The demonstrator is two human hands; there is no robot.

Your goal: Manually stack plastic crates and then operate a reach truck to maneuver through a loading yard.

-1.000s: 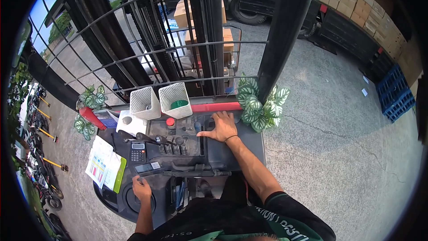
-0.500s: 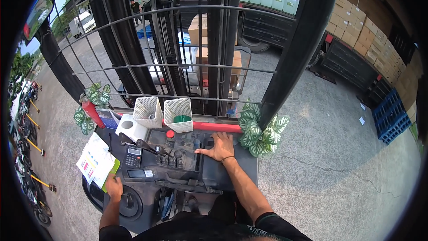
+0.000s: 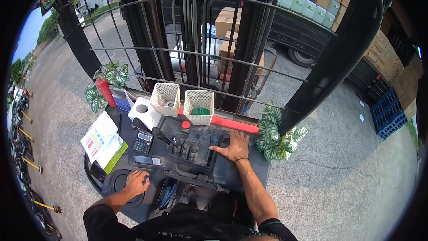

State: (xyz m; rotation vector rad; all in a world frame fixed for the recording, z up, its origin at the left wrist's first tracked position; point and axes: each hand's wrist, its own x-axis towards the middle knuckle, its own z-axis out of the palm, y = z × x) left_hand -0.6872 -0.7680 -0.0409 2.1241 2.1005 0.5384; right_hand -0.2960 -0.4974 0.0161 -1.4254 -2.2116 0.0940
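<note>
We look down on a person's two bare hands at work over the dark dashboard point(image 3: 232, 169) of a vehicle. At near left, the left hand point(image 3: 135, 183) has its fingers curled closed on a black knob point(image 3: 146, 180), set toward the right side of the round steering wheel point(image 3: 117, 181). The right hand point(image 3: 236, 147) lies unclenched at the right of the dashboard, thumb spread away from the fingers and pointing left; what sits beneath its palm is hidden from us. A dark band point(image 3: 241, 159) circles that wrist.

Just beyond the wheel we find a flat dark device point(image 3: 145, 160), a calculator point(image 3: 143, 143) and, to the left, loose papers point(image 3: 99, 138) on a green clipboard point(image 3: 117, 158). Black levers point(image 3: 157, 132) tilt up near a red button point(image 3: 186, 125). Along the back stand a white box point(image 3: 147, 112) with a round hole and two white baskets, the left one point(image 3: 164, 100) beside the right one point(image 3: 191, 102), which holds something green point(image 3: 199, 111). Leafy plants flank them, one at right point(image 3: 274, 134) and one at left point(image 3: 117, 76), the latter beside a red cylinder point(image 3: 104, 91).

Past the bars, we see cardboard boxes point(image 3: 227, 22), a truck bed lined with pale jugs point(image 3: 298, 3), and blue pallets point(image 3: 387, 112) at far right.
</note>
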